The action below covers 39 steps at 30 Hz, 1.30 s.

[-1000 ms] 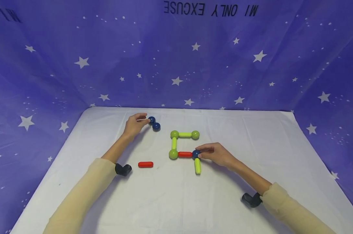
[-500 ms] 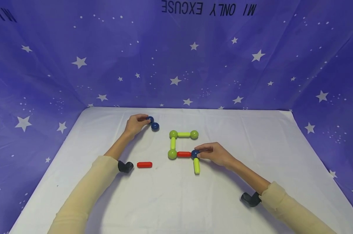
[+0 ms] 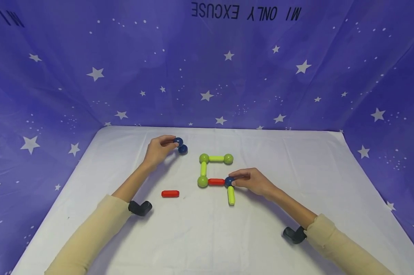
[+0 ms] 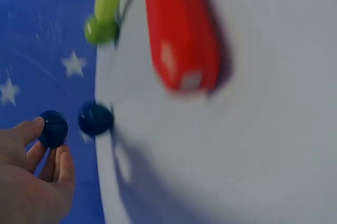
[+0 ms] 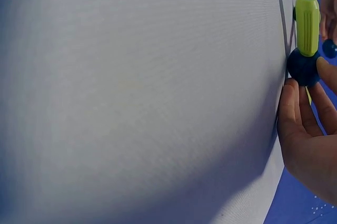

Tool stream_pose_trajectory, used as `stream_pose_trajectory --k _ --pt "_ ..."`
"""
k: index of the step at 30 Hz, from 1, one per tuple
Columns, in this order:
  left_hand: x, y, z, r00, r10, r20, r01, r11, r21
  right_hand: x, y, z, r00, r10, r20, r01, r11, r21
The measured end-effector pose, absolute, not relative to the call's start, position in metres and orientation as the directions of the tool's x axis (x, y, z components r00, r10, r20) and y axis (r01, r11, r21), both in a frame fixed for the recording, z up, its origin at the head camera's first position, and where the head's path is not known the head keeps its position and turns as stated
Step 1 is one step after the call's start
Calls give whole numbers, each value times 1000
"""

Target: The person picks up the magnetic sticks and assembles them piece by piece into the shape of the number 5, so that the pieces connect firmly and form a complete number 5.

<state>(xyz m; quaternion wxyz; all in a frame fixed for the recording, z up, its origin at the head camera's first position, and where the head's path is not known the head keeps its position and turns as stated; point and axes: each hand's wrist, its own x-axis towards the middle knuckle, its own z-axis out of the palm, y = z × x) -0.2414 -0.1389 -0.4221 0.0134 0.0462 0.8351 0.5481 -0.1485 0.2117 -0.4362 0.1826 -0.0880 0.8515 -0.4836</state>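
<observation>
Between thumb and fingers my left hand (image 3: 158,151) pinches a dark blue ball (image 4: 53,129) at the back left of the table. A second blue ball (image 3: 182,149) sits on the cloth just beside it; the left wrist view shows a gap between the two. My right hand (image 3: 255,181) pinches another blue ball (image 5: 304,67), which joins a red rod (image 3: 216,182) and a yellow-green rod (image 3: 231,196) pointing toward me. The red rod's other end meets a green ball (image 3: 202,181), part of a frame of green balls and yellow-green rods (image 3: 203,169).
A loose red rod (image 3: 170,194) lies left of the frame on the white-covered table (image 3: 200,236). A purple star-printed cloth (image 3: 207,76) rises behind the table and at its sides. Black wrist-worn pieces (image 3: 140,208) hang beside both sleeves.
My left hand and its blue ball have shifted slightly; the ball now appears raised, overlapping the second one in the head view. The right hand stays on its ball, and the frame has not moved.
</observation>
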Motion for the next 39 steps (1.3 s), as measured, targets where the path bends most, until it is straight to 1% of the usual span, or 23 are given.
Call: stream_pose_trajectory --k 5,10,16,22,30,39 --pt "-207 -122 -412 -985 169 33 95 374 923 -148 211 -435 -919 -318 -235 37 521 -852" --pt "-175 -105 -409 -973 232 12 91 334 938 -148 210 -434 -918 -317 -237 42 518 -855" --pt "-137 -80 -416 -947 319 -25 72 288 955 -148 211 -436 -918 -322 -232 33 520 -854" --pt "-104 -60 -428 -905 423 -45 61 235 970 -148 212 -437 -916 -334 -223 23 512 -859" --pt "-80 -36 -441 -872 481 -88 44 258 965 -148 211 -434 -919 -330 -216 16 515 -857" --pt "-74 -21 -451 -879 474 -52 66 229 971 -148 211 -437 -921 -320 -222 31 509 -860"
